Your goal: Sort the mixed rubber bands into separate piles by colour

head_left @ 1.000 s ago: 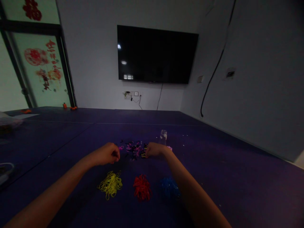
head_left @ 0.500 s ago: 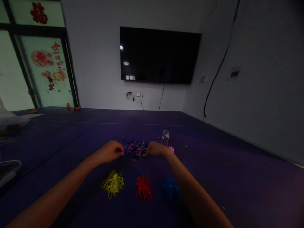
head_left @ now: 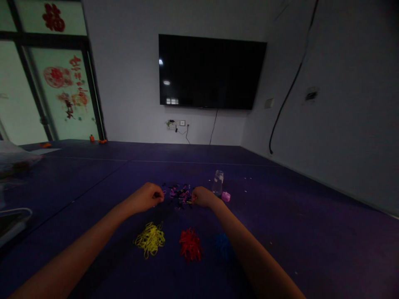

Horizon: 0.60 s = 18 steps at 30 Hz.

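Small rubber bands in pink, black and other colours lie in a loose mixed pile (head_left: 179, 195) on the purple surface. At its left edge is my left hand (head_left: 149, 197), fingers curled to a pinch; what they hold, if anything, is hidden. My right hand (head_left: 202, 196) is closed at the pile's right side, with a yellow rubber band (head_left: 189, 202) at its fingertips. Nearer to me are a heap of yellow rubber bands (head_left: 150, 239), a heap of red ones (head_left: 190, 245) and a blue heap (head_left: 223, 245), partly behind my right forearm.
A clear bottle (head_left: 218, 182) stands just beyond my right hand, with a pink cap (head_left: 226, 196) beside it. Tiny pale scraps dot the purple surface (head_left: 280, 216) to the right. Clear plastic (head_left: 15, 160) and a pale-rimmed object (head_left: 15, 224) sit at far left.
The view has shifted slightly, so most things appear a little further right. My right hand's fingertips have closed in at the yellow band; my left hand keeps nearly the same pose.
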{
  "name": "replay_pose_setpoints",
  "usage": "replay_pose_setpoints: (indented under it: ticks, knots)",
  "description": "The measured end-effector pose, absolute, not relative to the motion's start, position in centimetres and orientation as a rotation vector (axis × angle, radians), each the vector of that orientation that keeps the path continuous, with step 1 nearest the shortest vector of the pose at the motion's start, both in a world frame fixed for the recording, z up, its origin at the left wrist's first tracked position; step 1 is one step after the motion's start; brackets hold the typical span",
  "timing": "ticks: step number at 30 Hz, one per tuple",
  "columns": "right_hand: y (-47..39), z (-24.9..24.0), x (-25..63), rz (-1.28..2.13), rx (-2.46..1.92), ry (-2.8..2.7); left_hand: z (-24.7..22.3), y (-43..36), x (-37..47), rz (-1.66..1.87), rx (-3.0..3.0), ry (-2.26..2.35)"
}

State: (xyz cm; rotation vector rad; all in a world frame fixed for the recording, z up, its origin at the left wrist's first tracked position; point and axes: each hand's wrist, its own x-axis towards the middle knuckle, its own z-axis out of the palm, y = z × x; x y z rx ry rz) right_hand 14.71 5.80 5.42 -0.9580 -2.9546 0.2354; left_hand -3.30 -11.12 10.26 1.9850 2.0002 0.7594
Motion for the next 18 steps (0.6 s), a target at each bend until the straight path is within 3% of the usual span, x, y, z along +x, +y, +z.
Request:
replay_pose_setpoints:
  ticks: [12, 18]
  knots:
    - [6.2, 4.7, 14.6, 0.214, -0.952, -2.914, 8.9, -10.0, -7.9, 0.781, 1.828, 2.329]
    - [6.5, 5.5, 14.8, 0.285, -0.909, -2.816, 7.1, -9.8, -9.4, 0.263, 1.714, 2.593]
